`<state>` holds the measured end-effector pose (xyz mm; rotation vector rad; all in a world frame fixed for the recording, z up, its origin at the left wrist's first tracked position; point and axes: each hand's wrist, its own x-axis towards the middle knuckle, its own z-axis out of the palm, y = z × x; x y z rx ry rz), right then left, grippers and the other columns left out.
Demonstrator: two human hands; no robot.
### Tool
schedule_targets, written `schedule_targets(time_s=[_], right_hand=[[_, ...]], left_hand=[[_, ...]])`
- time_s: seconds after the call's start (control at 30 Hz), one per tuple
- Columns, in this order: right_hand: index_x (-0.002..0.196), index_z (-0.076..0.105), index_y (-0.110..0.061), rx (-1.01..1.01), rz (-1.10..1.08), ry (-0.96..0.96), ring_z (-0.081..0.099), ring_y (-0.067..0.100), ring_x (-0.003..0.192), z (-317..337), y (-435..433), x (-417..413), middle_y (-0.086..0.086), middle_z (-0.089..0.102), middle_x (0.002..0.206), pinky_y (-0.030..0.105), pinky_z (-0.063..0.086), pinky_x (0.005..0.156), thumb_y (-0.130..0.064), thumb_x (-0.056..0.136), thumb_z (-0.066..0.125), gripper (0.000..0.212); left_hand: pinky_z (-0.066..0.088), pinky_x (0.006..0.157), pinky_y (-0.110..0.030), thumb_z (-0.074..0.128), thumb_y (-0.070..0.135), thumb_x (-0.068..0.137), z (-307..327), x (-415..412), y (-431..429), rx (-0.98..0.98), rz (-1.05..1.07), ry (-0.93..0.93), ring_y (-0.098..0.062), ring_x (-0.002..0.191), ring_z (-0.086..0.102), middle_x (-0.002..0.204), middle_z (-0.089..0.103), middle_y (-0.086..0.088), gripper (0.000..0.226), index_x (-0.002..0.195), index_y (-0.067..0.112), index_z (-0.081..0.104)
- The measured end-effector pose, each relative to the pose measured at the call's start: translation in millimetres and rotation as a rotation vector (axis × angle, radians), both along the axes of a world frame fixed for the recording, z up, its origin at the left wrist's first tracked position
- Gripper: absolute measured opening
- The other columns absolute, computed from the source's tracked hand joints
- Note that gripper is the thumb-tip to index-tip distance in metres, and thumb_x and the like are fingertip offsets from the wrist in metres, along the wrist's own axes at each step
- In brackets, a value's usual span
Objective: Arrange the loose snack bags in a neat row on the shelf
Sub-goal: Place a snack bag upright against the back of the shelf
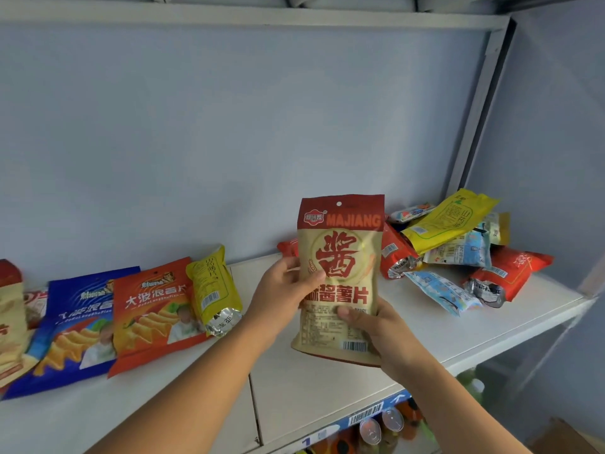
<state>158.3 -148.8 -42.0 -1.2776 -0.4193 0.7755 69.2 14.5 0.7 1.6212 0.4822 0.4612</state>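
Observation:
I hold a beige and dark red MAJIANG chip bag [340, 244] upright above the white shelf [314, 381]. My left hand [284, 290] grips its left edge and my right hand [376, 329] grips its lower right part. To the left, bags lean in a row against the back wall: a yellow bag [212, 283], an orange-red bag [154, 312], a blue bag [78, 326] and a beige bag [9, 316] at the frame edge. On the right lies a loose pile [458, 253] of red, yellow and light blue bags.
A grey upright post [474, 126] bounds the shelf at the right. The shelf's front edge carries a blue price strip [370, 414]; bottles [383, 427] stand on the level below. A bare stretch of shelf lies between the row and the pile.

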Motion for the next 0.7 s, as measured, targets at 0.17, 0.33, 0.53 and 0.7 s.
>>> schedule_targets(time_s=[0.17,0.33,0.53,0.7], right_hand=[[0.125,0.065,-0.006,-0.022,0.17,-0.017,0.076,0.034,0.106,-9,20,-20,0.014,0.078,0.116,0.05,0.059,0.095,-0.011,0.09,0.075,0.037],[0.125,0.068,-0.015,-0.074,0.36,-0.131,0.074,0.025,0.111,-19,54,-67,0.004,0.078,0.119,0.045,0.056,0.1,-0.023,0.08,0.079,0.048],[0.126,0.066,-0.017,-0.12,0.356,-0.188,0.075,0.02,0.109,-21,107,-134,-0.001,0.079,0.117,0.045,0.057,0.101,-0.015,0.094,0.072,0.032],[0.125,0.063,-0.022,-0.129,0.322,-0.222,0.077,0.018,0.1,-18,172,-196,-0.005,0.08,0.111,0.041,0.064,0.083,-0.016,0.097,0.07,0.03]], left_hand=[[0.063,0.071,-0.035,0.078,0.024,0.086,-1,-41,8,-0.054,0.16,-0.021,-0.017,0.088,0.078,0.098,0.08,-0.001,0.028,0.109,0.012,0.068],[0.061,0.067,-0.032,0.075,0.016,0.088,-4,-100,36,-0.09,0.406,-0.066,-0.018,0.083,0.078,0.092,0.08,-0.001,0.017,0.102,0.01,0.069],[0.06,0.063,-0.025,0.074,0.022,0.089,-9,-174,79,-0.069,0.53,-0.078,-0.011,0.083,0.077,0.091,0.08,0.003,0.016,0.102,0.015,0.068],[0.053,0.06,-0.011,0.068,0.029,0.094,-10,-245,135,0.059,0.567,-0.034,0.001,0.084,0.073,0.095,0.075,0.013,0.015,0.107,0.022,0.067]])
